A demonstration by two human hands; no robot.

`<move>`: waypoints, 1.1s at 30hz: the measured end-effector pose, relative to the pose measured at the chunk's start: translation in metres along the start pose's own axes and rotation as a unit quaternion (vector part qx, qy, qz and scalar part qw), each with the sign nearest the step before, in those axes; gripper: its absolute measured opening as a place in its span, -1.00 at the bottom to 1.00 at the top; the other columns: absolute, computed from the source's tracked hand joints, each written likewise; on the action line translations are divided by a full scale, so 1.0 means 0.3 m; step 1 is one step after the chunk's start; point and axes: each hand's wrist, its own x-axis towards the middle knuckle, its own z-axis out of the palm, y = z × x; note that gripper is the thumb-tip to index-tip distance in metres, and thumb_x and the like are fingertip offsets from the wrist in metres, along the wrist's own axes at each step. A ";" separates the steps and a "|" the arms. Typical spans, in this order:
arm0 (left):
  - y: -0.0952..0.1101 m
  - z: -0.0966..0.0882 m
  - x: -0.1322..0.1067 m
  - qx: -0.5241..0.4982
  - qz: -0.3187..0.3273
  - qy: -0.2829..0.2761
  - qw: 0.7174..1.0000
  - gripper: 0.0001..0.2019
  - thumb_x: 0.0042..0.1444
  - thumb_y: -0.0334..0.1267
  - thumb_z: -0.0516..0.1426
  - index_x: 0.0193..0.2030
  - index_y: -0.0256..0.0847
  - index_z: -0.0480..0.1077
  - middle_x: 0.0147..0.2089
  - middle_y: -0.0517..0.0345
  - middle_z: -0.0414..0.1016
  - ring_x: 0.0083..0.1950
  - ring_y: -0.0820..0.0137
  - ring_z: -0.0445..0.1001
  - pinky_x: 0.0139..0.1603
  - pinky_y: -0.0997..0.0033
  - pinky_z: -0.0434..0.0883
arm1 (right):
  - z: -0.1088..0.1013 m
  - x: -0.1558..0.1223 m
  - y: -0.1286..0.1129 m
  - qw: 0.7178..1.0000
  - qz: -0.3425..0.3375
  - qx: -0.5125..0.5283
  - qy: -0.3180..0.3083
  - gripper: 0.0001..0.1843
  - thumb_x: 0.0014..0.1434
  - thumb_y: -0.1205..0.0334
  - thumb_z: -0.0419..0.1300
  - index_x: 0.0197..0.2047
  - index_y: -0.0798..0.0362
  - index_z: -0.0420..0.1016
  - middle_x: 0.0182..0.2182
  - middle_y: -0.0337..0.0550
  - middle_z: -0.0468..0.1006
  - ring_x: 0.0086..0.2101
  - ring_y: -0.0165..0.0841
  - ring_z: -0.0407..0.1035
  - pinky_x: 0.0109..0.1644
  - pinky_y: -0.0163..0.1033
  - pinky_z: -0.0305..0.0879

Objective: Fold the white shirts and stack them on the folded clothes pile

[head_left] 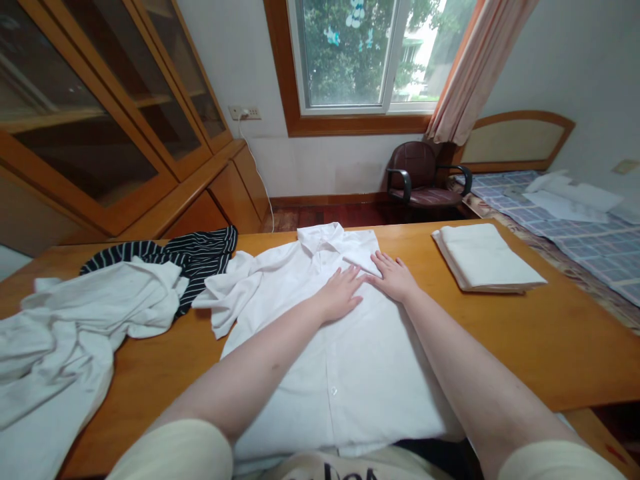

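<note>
A white button-up shirt (300,347) lies spread on the wooden table, front side up, its collar toward the window. Its left-hand sleeve sticks out to the side, while the right-hand sleeve is folded inward over the chest. My left hand (341,293) rests flat on the shirt near the placket, fingers stretched out. Close beside it, my right hand (394,277) presses on the folded sleeve with its fingers spread. The fingertips of the two hands nearly meet. The shirt's lower hem reaches the table's near edge, by my body.
Crumpled white clothing (90,320) and a black striped garment (205,257) lie at the left. A folded white stack of cloth (485,257) sits at the right of the table (560,347). Beyond stand a chair (425,177), a bed (580,207) and a glass-fronted cabinet (200,180).
</note>
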 end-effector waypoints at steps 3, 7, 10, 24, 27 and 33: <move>0.059 0.003 -0.214 0.021 0.006 -0.065 0.998 -0.34 0.16 -0.06 0.04 0.37 -0.07 -0.07 0.44 0.01 -0.28 0.43 0.22 -0.32 0.37 0.04 -0.21 | 0.003 -0.001 -0.001 1.000 0.001 0.001 -0.002 -0.18 0.17 -0.31 -0.12 0.35 -0.01 -0.01 0.34 -0.06 -0.07 0.29 -0.18 -0.14 0.31 0.07 -0.25; 0.097 -0.001 -0.472 0.012 -0.033 -0.106 0.994 -0.27 0.14 0.02 0.06 0.39 0.07 -0.19 0.43 0.12 -0.34 0.43 0.22 -0.33 0.36 -0.01 -0.20 | -0.016 0.009 0.004 0.999 0.012 0.029 0.017 -0.28 0.19 -0.25 -0.07 0.30 -0.04 0.13 0.31 -0.09 0.04 0.27 -0.18 -0.05 0.30 0.04 -0.17; 0.098 0.001 -0.609 0.016 -0.077 -0.108 0.991 -0.29 0.13 -0.05 0.07 0.37 0.14 -0.17 0.43 0.21 -0.30 0.43 0.24 -0.26 0.36 -0.01 -0.14 | -0.047 0.041 0.030 0.996 0.033 0.086 0.018 -0.46 0.24 -0.18 -0.11 0.12 -0.13 0.41 0.22 -0.19 0.26 0.19 -0.18 0.13 0.23 0.02 0.02; 0.006 0.064 -0.864 0.223 -0.080 0.171 0.956 -0.56 0.11 -0.37 0.00 0.14 -0.09 0.36 0.17 0.13 0.39 0.18 0.23 0.34 0.11 0.19 0.33 | 0.031 0.125 0.178 0.940 -0.016 0.339 0.037 -0.58 0.18 0.18 0.06 0.09 -0.01 0.45 0.24 -0.15 0.21 0.25 -0.23 0.01 0.32 -0.08 -0.11; 0.020 0.048 -0.847 0.239 -0.067 0.193 0.949 -0.61 0.09 -0.44 -0.01 0.03 -0.16 0.42 0.10 0.08 0.45 0.14 0.21 0.37 0.13 0.14 0.28 | 0.019 0.132 0.171 0.970 -0.030 0.239 0.020 -0.56 0.17 0.23 0.07 0.12 0.02 0.43 0.25 -0.11 0.17 0.27 -0.20 -0.04 0.33 -0.08 -0.14; 0.048 0.007 -0.842 0.159 -0.045 0.193 0.967 -0.75 0.13 -0.44 -0.03 -0.21 -0.17 0.44 -0.29 0.15 0.53 -0.21 0.38 0.46 0.09 0.20 0.29 | 0.004 0.132 0.151 0.990 -0.035 0.136 0.003 -0.54 0.22 0.23 0.01 0.18 0.02 0.36 0.28 -0.10 0.12 0.27 -0.19 -0.04 0.31 -0.08 -0.11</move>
